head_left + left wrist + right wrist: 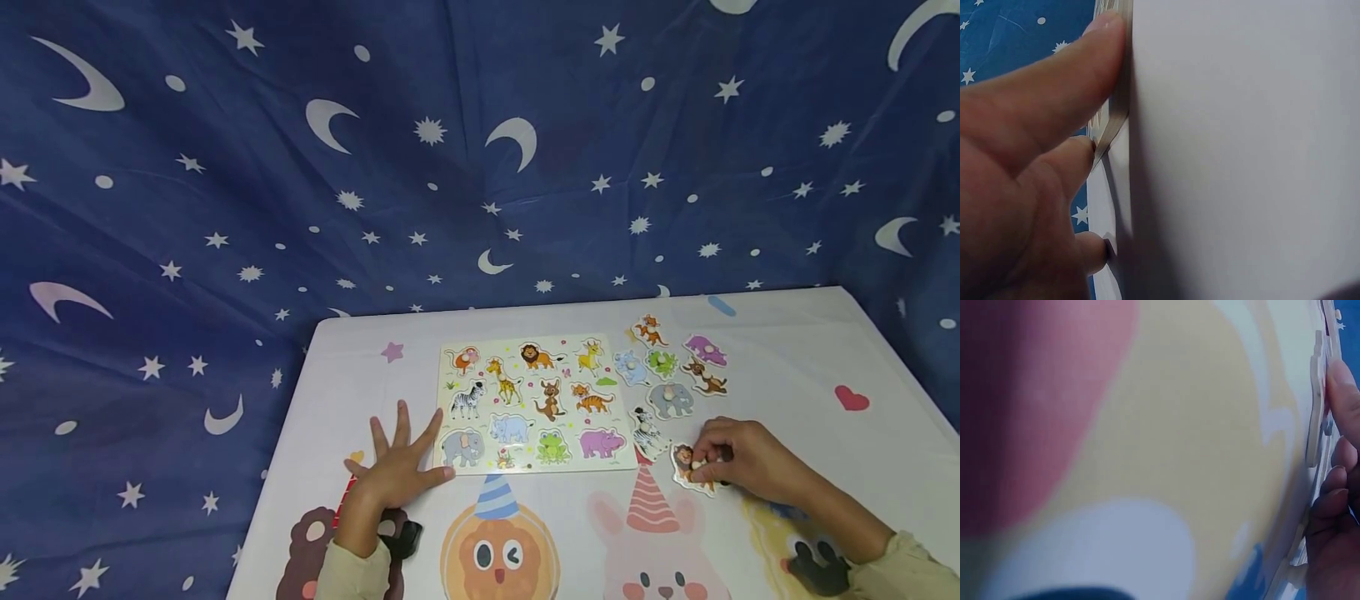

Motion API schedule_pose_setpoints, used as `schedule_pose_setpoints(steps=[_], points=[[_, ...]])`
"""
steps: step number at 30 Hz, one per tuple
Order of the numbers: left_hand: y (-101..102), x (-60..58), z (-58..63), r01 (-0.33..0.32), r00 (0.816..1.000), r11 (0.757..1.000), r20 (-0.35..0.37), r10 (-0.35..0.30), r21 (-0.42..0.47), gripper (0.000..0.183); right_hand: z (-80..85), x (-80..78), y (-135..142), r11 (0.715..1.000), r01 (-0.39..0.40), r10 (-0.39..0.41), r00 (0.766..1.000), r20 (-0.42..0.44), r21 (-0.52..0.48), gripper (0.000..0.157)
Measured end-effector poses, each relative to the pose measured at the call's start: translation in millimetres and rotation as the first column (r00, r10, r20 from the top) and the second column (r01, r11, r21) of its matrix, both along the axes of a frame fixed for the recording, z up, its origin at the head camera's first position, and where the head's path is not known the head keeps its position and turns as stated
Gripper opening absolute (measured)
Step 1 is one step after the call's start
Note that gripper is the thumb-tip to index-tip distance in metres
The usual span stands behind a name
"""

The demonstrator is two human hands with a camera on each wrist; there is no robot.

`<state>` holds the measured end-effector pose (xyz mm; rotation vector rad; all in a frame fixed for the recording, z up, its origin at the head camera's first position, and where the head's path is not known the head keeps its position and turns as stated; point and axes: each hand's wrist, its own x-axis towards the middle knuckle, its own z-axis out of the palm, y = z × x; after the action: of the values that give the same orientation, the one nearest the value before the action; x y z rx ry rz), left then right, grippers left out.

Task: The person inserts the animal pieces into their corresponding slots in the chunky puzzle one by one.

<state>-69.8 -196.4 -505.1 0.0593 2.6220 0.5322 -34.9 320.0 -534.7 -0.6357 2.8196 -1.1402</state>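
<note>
A wooden animal puzzle board (498, 342) lies flat on the table, with pictures such as a giraffe and a frog on it. My left hand (395, 467) spreads its fingers at the board's lower left corner, thumb and index finger touching its edge. To the right of the board, my right hand (742, 454) pinches a lion puzzle piece (682, 461) with curled fingers, which cover part of it. In the right wrist view, a piece's thin edge (1315, 412) shows beside the fingers. A zebra piece (647, 433) lies just left of the lion piece.
Beyond the right hand lie several loose pieces, among them an elephant (678, 402), a purple hippo (707, 350), a green frog (663, 363), a kangaroo (708, 379) and a tiger (651, 330). A white tablecloth (780, 358) with cartoon prints covers the table. Behind hangs a blue starry curtain (420, 75).
</note>
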Motion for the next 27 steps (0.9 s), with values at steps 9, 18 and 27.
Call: schedule_pose_setpoints(steps=[9, 18, 27], points=[[0, -0.3, -0.1, 0.006, 1.0, 1.0, 0.003, -0.006, -0.007, 0.094, 5.7, -3.1, -5, 1.0, -0.021, 0.02, 0.996, -0.092, -0.01, 0.031], [-1, -0.7, 1.0, 0.003, 1.0, 1.0, 0.005, -0.003, 0.0, 0.093, 17.6, -30.4, -31, 1.0, -0.006, 0.003, 0.992, -0.13, -0.019, 0.03], [-1, -0.2, 0.7, 0.006, 1.0, 1.0, 0.011, -0.007, 0.007, 0.092, 25.0, -71.1, -65, 0.999, 0.038, -0.038, 0.999, -0.033, -0.003, 0.024]])
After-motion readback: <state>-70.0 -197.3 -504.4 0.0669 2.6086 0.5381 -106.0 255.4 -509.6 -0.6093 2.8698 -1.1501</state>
